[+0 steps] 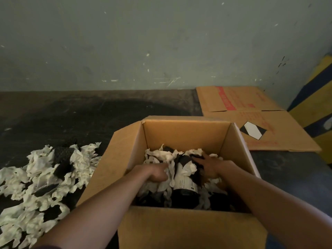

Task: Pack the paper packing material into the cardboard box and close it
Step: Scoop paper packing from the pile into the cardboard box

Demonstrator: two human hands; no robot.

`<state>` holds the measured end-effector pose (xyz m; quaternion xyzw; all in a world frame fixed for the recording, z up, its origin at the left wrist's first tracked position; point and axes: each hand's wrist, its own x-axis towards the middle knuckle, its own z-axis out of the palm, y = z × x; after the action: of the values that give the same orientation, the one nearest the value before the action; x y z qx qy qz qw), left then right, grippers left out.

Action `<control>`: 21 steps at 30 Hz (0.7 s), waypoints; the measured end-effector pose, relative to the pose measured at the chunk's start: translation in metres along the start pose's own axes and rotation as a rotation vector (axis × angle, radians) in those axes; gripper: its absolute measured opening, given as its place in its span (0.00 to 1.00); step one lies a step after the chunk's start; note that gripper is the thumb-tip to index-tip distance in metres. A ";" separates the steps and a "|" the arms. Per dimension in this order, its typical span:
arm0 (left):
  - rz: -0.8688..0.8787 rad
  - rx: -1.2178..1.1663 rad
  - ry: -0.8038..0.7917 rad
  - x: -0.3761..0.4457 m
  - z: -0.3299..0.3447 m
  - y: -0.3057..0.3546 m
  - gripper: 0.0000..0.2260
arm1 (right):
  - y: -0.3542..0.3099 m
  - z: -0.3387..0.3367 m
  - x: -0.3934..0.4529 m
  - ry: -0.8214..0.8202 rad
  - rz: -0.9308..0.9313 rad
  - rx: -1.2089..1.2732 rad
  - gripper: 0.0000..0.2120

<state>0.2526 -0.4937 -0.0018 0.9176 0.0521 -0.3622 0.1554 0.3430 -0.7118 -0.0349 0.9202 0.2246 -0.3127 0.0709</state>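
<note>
An open cardboard box (179,135) stands in front of me with all its flaps up or out. Crumpled white and black paper (185,169) fills its lower part. Both my arms reach down into it. My left hand (158,174) is curled into the paper on the left side, fingers buried. My right hand (210,167) lies flat on the paper on the right side, fingers spread. A large heap of the same crumpled paper (41,180) lies on the dark floor left of the box.
A flattened cardboard box (251,115) with red print and a black-and-white diamond label lies on the floor behind the box, to the right. A grey-green wall (143,42) closes the back. A yellow and blue striped surface (316,97) stands at the far right.
</note>
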 end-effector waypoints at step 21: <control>-0.041 -0.039 0.108 0.016 -0.002 -0.004 0.24 | 0.000 -0.020 -0.045 -0.046 -0.034 0.003 0.08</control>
<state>0.2650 -0.4900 -0.0125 0.9313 0.0861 -0.3144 0.1628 0.3226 -0.7234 0.0081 0.9089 0.2383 -0.3351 0.0694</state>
